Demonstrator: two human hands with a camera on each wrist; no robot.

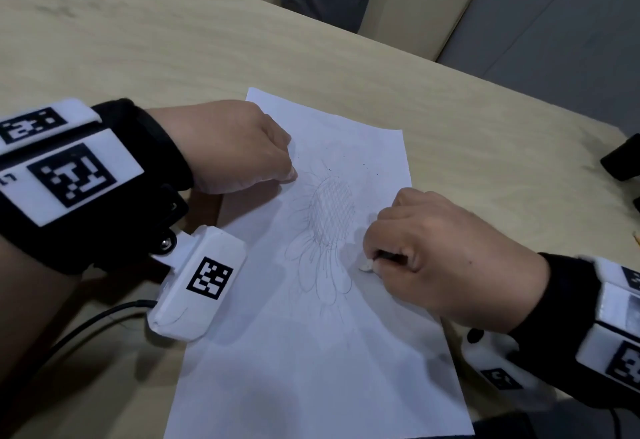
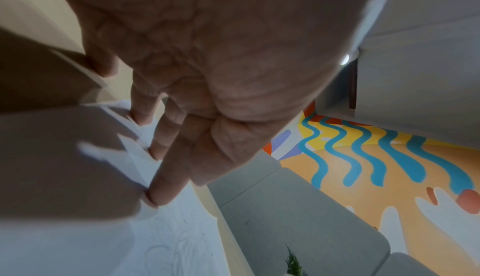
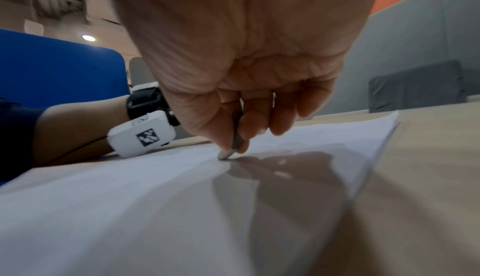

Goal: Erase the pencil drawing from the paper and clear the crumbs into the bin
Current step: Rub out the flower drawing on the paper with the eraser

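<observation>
My right hand [image 1: 446,258] had its grip pinched round the eraser [image 1: 367,266], tip down on the paper [image 1: 311,352] just right of the flower drawing [image 1: 329,230]. Left hand [image 1: 235,147] pressed straight fingertips [image 2: 155,196] onto the sheet's far-left part, holding nothing, paper flat on the worktop [image 1: 173,40].

Paper [image 1: 311,352] on table [image 1: 138,57]; left hand [image 1: 235,147] on left edge, right hand [image 1: 450,255] right of drawing [image 1: 329,227]

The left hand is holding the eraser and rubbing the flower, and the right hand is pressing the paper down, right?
Swapped. In the head view the right hand pinches the eraser against the flower drawing, while the left hand presses the paper down.
</observation>
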